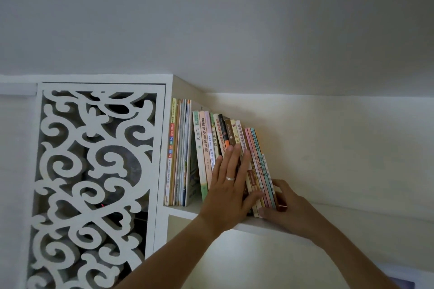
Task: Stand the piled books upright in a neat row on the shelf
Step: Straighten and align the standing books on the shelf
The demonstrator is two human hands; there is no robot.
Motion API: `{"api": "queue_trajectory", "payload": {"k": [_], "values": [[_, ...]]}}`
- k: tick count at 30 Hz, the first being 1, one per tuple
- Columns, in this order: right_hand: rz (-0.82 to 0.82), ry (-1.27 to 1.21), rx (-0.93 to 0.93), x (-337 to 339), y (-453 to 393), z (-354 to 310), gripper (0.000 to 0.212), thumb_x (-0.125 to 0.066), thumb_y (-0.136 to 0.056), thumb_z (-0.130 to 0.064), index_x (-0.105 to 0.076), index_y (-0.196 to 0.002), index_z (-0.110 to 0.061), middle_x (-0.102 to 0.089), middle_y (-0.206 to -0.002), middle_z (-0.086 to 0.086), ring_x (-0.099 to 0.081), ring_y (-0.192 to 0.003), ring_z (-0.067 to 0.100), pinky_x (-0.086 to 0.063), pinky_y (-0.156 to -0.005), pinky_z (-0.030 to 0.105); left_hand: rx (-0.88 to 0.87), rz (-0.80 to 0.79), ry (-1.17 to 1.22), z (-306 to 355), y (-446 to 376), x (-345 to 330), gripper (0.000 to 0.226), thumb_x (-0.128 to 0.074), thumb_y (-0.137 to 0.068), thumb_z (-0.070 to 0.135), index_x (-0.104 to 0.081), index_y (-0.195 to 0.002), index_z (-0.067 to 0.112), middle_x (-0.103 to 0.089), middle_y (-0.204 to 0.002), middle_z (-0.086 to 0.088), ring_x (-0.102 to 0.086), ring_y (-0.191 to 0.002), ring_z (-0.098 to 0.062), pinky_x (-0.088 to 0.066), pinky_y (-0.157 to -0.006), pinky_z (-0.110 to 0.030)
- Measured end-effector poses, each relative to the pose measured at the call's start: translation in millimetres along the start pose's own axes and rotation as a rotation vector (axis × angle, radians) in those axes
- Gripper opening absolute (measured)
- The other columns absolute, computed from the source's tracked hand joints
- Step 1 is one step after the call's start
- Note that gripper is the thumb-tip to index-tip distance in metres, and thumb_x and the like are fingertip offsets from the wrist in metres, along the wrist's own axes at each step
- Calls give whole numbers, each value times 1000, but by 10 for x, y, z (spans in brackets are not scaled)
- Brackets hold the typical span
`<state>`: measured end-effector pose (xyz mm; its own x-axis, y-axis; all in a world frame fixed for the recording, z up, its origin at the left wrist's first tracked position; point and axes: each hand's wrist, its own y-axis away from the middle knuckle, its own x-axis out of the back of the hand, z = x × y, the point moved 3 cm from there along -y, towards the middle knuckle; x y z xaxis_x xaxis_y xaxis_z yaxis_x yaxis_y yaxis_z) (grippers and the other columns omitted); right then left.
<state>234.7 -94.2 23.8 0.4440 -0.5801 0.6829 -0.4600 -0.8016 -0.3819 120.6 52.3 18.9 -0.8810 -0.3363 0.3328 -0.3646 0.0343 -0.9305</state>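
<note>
A row of books (206, 145) stands on the white shelf (340, 220), spines toward me. The tall thin ones (179, 150) at the left stand straight against the cabinet side. The shorter ones further right lean to the left. My left hand (229, 185), wearing a ring, lies flat with fingers spread against the spines in the middle of the row. My right hand (285, 206) cups the lower end of the rightmost books (264, 171), thumb along their bottom edge and fingers behind the last brown book. Both hands hide the lower spines there.
A white cabinet door (94, 171) with carved scroll openwork stands left of the shelf. The shelf runs on to the right along a white wall (340, 148). The ceiling is close above. A lower compartment (234, 258) opens under the shelf.
</note>
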Motion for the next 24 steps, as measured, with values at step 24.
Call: {"api": "queue_trajectory", "payload": {"k": [24], "values": [[272,224,-66,-543,-379,-453,100,-78,-50,-82,-21,-116,-32,-65,-117,-5,-63,-78,11,-48,-58,16,213,122,245,-592,279,157,82,-48,-109,38,3,-165,5,15,-173,-7,2,-162,-24,-14,-130,-33]]}}
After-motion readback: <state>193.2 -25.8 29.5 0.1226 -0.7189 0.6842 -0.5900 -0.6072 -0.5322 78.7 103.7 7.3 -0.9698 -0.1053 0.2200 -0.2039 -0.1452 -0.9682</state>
